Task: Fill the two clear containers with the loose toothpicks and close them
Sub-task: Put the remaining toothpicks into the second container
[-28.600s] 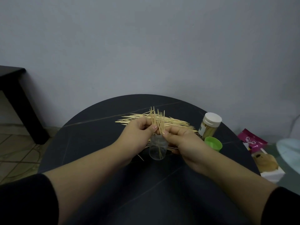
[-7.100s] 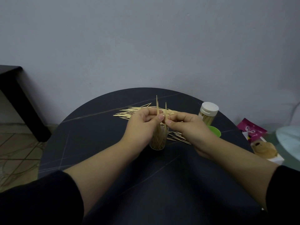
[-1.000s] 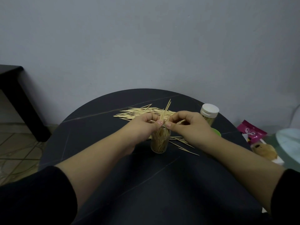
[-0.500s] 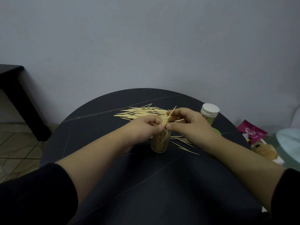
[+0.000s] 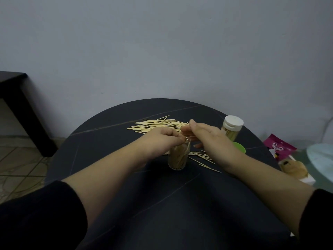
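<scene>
A clear container (image 5: 177, 160) stands open at the table's middle, packed with upright toothpicks. My left hand (image 5: 161, 140) curls over its mouth and pinches the tips of the toothpicks leaning out at the rim. Just right of it and slightly higher, my right hand (image 5: 207, 137) pinches a few toothpicks between thumb and fingers. Behind both hands lies the loose toothpick pile (image 5: 155, 123); more strays (image 5: 204, 158) lie right of the container. A second container (image 5: 232, 128), full and closed with a white lid, stands at the right. A green lid (image 5: 240, 147) peeks out behind my right wrist.
The round black table (image 5: 111, 141) ends close to the grey wall behind. Off its right edge sit a pink packet (image 5: 278, 146), a snack bag (image 5: 295, 167) and a pale round thing (image 5: 320, 157). A dark table leg (image 5: 21, 109) stands at the left.
The toothpicks that stuck up between my fingers now sit lower in the container. My right hand has drawn slightly up and back from the container's mouth.
</scene>
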